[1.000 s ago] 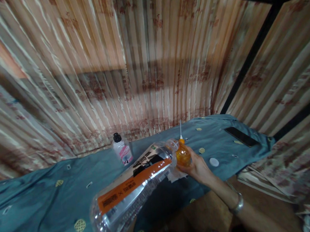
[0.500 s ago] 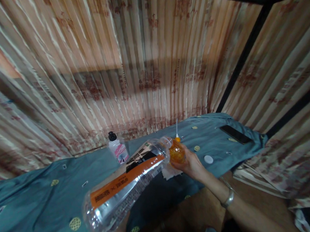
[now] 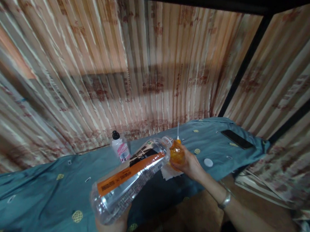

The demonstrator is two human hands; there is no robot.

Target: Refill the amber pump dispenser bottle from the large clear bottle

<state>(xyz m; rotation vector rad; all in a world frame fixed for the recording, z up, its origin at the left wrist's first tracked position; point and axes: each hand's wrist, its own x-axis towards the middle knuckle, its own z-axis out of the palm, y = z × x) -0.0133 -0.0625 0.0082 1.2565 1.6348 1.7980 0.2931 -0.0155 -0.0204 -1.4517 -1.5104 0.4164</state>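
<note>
A large clear plastic bottle (image 3: 132,175) with an orange and silver label lies tilted across the view, its mouth at the upper right. My left hand (image 3: 115,223) grips it from below, the fingers mostly hidden behind the bottle. My right hand (image 3: 189,164) is wrapped round a small orange bottle (image 3: 177,153), and the large bottle's mouth meets the top of it. Whether liquid passes between them I cannot make out. Just behind the orange bottle stands a pump top (image 3: 178,137) with a pale tube pointing up. A white tissue (image 3: 169,172) lies beneath.
On the teal cloth (image 3: 56,204) stand a pink-labelled bottle with a black cap (image 3: 121,149), a white round lid (image 3: 208,162) and a black phone (image 3: 237,139). Patterned curtains (image 3: 145,80) hang behind, with a dark frame bar (image 3: 245,66) at the right.
The base of the large bottle has risen slightly and moved right with my left hand. My right hand keeps hold of the orange bottle. The whole view has shifted a little.
</note>
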